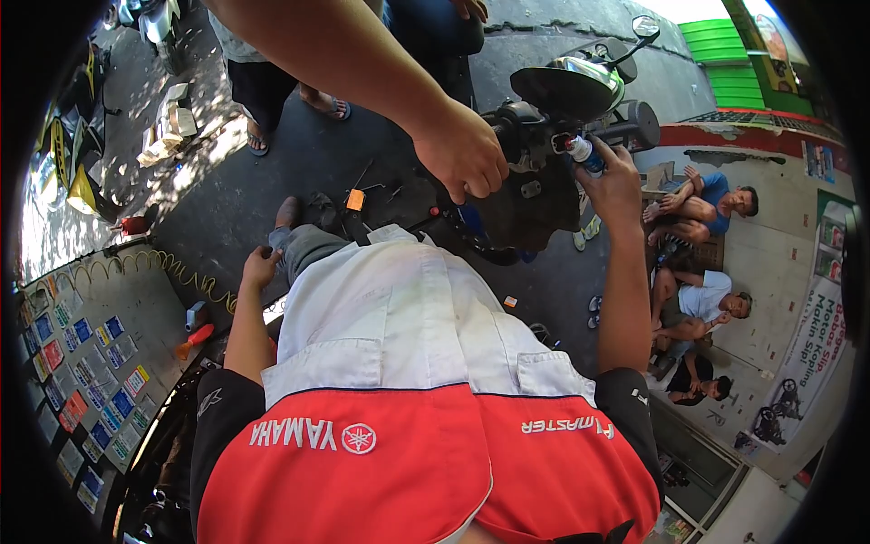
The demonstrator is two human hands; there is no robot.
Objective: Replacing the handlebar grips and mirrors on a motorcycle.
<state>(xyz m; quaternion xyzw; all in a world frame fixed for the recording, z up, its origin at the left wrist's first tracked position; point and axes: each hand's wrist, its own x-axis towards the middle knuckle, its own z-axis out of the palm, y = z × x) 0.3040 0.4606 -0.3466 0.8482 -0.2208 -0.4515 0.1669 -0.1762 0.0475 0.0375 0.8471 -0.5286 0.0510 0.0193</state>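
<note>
My right hand (612,178) holds a small bottle with a white neck and blue body (586,152), tilted with its mouth against a small red-edged part (561,143) at the motorcycle's handlebar. Low at my side hangs my left hand (262,266), fingers loosely curled and apart, with nothing seen in it. Another person's hand (465,160) reaches in from the top, beside the motorcycle's controls. The dark motorcycle front (547,197) is in front of me, with a round mirror (645,27) above it. What lies inside the red-edged part is too small to tell.
Tools and an orange box (355,199) lie on dark flooring (204,204). A yellow coiled hose (170,262) runs at the left, near an orange-red bottle (196,341). A person stands in sandals (255,144) ahead; several people sit along the right wall (775,258). Other motorcycles (75,156) stand left.
</note>
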